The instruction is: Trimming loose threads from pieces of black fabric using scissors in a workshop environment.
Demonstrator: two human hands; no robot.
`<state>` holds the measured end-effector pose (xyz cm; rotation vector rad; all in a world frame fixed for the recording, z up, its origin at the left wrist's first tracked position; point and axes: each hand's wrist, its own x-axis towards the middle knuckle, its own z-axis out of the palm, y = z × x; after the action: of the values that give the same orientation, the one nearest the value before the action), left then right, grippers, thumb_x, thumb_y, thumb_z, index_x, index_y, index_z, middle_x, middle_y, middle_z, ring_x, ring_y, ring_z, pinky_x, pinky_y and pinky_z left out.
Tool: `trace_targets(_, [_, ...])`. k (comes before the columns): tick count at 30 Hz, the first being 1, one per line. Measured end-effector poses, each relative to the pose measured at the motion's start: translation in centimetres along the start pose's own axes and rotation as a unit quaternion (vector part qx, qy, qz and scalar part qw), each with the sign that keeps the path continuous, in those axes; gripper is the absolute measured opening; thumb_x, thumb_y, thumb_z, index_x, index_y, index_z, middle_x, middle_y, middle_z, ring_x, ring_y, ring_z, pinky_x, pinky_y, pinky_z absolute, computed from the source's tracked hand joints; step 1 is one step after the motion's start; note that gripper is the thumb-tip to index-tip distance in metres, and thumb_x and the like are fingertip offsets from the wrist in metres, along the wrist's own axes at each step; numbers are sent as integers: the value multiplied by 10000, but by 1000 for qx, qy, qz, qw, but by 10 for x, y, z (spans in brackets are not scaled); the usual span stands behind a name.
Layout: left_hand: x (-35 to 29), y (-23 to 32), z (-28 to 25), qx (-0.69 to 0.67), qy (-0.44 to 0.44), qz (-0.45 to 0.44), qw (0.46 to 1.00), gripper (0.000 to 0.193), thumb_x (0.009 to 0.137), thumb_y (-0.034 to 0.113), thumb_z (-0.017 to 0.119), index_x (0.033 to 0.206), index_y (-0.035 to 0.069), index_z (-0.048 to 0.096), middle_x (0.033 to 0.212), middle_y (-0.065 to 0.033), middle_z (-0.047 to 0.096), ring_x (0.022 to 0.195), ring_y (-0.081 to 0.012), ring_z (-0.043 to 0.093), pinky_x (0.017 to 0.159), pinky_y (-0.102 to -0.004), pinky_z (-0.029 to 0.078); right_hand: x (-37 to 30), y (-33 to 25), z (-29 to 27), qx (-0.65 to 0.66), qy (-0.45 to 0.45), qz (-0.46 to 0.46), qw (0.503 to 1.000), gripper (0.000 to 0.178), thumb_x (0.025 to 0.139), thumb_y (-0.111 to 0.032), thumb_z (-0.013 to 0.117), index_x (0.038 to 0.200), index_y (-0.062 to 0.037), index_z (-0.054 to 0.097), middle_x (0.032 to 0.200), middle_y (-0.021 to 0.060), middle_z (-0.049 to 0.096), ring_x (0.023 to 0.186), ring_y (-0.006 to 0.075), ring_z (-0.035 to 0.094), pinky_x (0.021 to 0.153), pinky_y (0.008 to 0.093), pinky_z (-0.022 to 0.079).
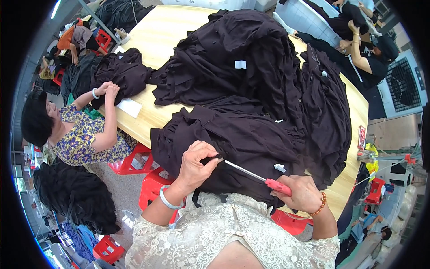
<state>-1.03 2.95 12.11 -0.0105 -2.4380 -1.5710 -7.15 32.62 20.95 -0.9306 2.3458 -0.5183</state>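
Observation:
My right hand is closed round the red handle of a tool with a slim metal shaft, like a screwdriver or soldering iron. The shaft points left, its tip close to the fingers of my left hand. Those fingers pinch a small piece of dark cloth, apparently part of the dark garment spread in front of me. What exactly the tip touches is too small to tell. Small white tags lie on the cloth. A thin cord shows below my right wrist.
More dark garments are heaped over the pale wooden table. A co-worker at the left handles another dark garment. Red stools stand under the table edge. A dark cloth pile lies on the floor at left.

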Motion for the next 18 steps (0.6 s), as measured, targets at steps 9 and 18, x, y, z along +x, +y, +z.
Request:
trace_targets(9, [6,7,-8,-26,1,20,999,182,713,-96,650,853,15,688,815,-82,659,788,-209,622,736,-292,475,6,-3,2,22,-11,-8,1000,280,838,-346,687,928,-88,628,673,124,618,665,306,644,607,407,499])
trace_targets(18, [81,47,-90,-109,166,157,967,135,860,-87,590,974,-17,610,978,-103,612,893,-174,604,817,-275,495,62,2,48,143,-65,-82,984,424,856,-211,641,1258,-128,534,1090,153,624,983,345,625,829,403,504])
